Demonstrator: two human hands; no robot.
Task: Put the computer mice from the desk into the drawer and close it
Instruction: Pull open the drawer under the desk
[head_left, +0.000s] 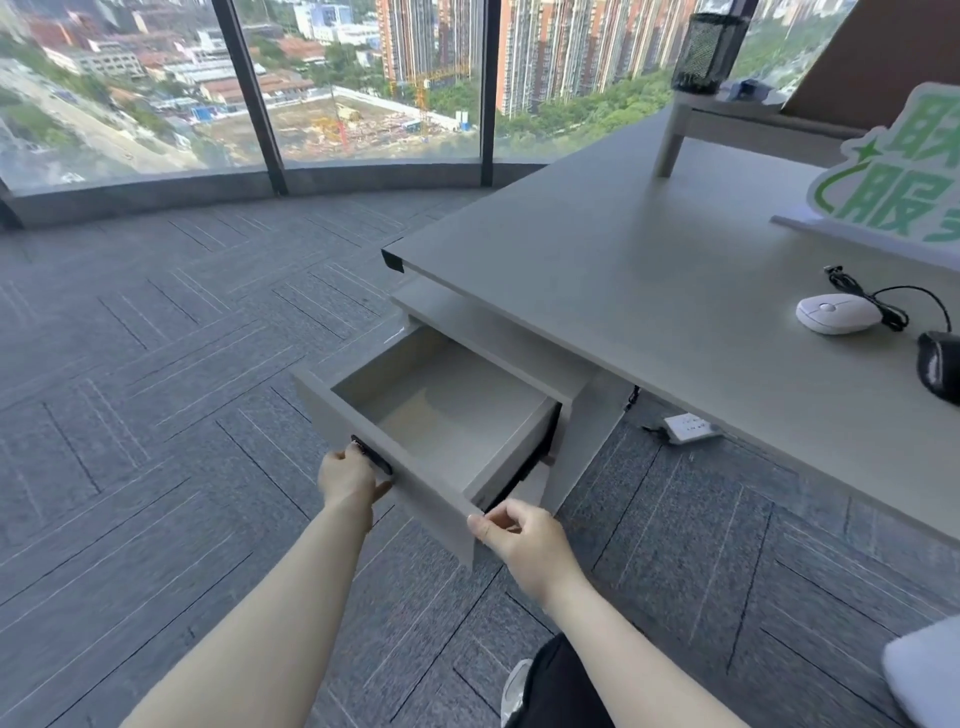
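Note:
A grey drawer (363, 436) under the desk's left end stands pulled out, and nothing lies inside it. My left hand (349, 478) grips the black handle (371, 456) on the drawer front. My right hand (524, 538) pinches the drawer front's right corner. On the grey desk (623, 270) at the right lie a white mouse (836, 313) and a black mouse (939, 366), the black one cut off by the frame edge. A black cable (883, 301) coils behind the white mouse.
A green-and-white sign (893, 171) stands at the desk's right back. A grey riser (727, 124) with a black mesh cup (709, 49) sits at the back. A white power strip (688, 427) lies on the carpet under the desk. Floor-to-ceiling windows stand behind.

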